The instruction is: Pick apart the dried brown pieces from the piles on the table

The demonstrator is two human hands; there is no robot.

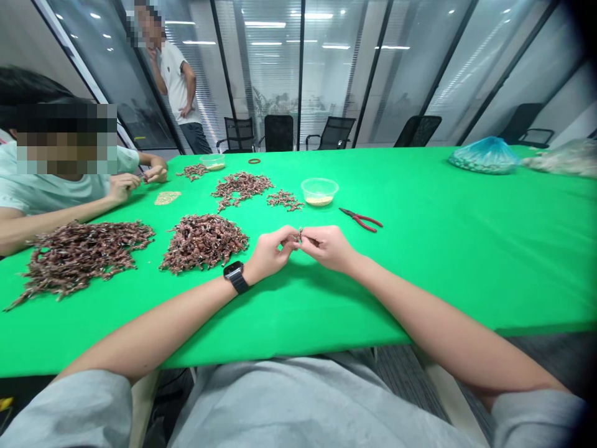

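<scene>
My left hand (273,250) and my right hand (326,246) meet above the green table (443,249), both pinched on one small brown piece (300,234) held between the fingertips. A black watch sits on my left wrist. A heap of the same brown pieces (203,241) lies just left of my left hand. Red-handled pliers (361,219) lie on the cloth beyond my right hand. A clear bowl (319,191) with pale bits in it stands further back.
More brown heaps lie at the left (84,252) and the middle back (241,186). A seated person's hands (140,180) work at the left edge; another person stands behind. A blue bag (485,155) rests at the far right. Black chairs line the glass wall.
</scene>
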